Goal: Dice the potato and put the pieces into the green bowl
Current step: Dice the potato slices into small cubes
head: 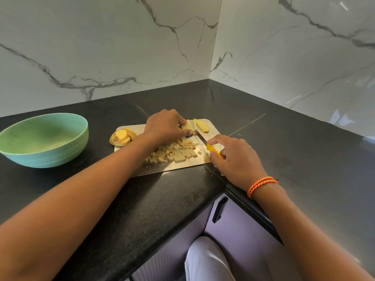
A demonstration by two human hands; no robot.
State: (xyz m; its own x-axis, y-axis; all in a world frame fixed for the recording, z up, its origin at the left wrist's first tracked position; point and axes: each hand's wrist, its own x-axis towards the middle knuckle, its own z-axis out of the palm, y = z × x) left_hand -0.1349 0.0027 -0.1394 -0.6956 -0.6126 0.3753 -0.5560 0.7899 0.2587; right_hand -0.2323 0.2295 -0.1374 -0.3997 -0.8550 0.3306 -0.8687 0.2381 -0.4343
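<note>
Closest in, the right hand (pixel 235 157) has its grip wrapped round the yellow plastic handle of a small steel-bladed knife (pixel 207 144), blade pointing to about 10 o'clock. On the pale rectangular cutting board (pixel 182 167), sitting on the glossy black stone bench (pixel 142 209), there's a decent pile of diced potato cubes (pixel 174 151), so I'd say we're past halfway. Just beyond, the left hand (pixel 164 126) grips a pale slab of potato (pixel 187 125) against the board, with a couple more long uncut potato strips (pixel 201 125) at its 3 o'clock. A stack of skin-on potato end slices (pixel 122 137) sits at the board's 9 o'clock edge. The wide green ribbed bowl (pixel 43 139), further toward 9 o'clock, looks empty, so nothing's been moved over. The knife tip's hidden by the left thumb, can't tell if it's cutting.
</note>
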